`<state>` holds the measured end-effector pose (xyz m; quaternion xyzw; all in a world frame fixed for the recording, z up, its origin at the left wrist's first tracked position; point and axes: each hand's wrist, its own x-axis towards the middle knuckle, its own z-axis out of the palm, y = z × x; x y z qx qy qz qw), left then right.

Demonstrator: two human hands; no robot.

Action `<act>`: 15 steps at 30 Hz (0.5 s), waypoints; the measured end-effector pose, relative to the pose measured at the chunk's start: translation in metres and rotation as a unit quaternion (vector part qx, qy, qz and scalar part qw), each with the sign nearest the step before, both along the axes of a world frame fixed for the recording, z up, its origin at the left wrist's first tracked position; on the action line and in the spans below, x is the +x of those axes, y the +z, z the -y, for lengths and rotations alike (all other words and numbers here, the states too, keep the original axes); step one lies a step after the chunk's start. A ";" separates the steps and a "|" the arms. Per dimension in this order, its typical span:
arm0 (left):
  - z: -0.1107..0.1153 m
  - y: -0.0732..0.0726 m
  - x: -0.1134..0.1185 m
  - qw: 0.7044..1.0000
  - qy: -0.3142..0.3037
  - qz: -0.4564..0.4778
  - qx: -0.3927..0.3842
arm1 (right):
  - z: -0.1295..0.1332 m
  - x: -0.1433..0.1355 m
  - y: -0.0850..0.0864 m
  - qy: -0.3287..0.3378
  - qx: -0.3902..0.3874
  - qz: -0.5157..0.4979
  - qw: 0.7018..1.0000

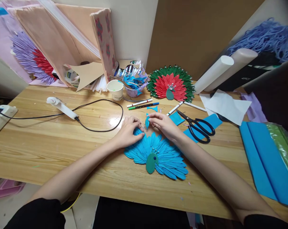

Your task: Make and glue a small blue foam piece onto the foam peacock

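Note:
A blue crepe-paper peacock with a green body and a dark eye lies on the wooden table. At its upper left edge, my left hand is closed over the feathers, thumb on top and fingers bent behind. Just above the fan, my right hand pinches a small blue paper petal between thumb and fingertips. The petal is upright, close to the left fingers. Black-handled scissors lie right of my right hand, over a blue paper strip. A blue paper square is beside them.
A hot glue gun rests at left, its black cord looping toward my left hand. Markers, a paper cup, a tub of scraps and a red-green peacock stand behind. Folded blue paper lies right.

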<state>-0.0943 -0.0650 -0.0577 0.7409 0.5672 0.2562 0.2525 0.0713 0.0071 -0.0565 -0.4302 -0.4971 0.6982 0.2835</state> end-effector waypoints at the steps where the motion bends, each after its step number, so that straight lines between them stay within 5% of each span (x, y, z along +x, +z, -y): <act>1: 0.000 -0.001 0.001 1.000 0.001 0.001 -0.003 | 0.000 0.000 -0.001 -0.001 0.000 -0.002 1.000; 15: 0.002 -0.004 -0.001 0.998 -0.030 0.049 0.026 | 0.001 -0.002 0.001 -0.008 0.004 0.000 1.000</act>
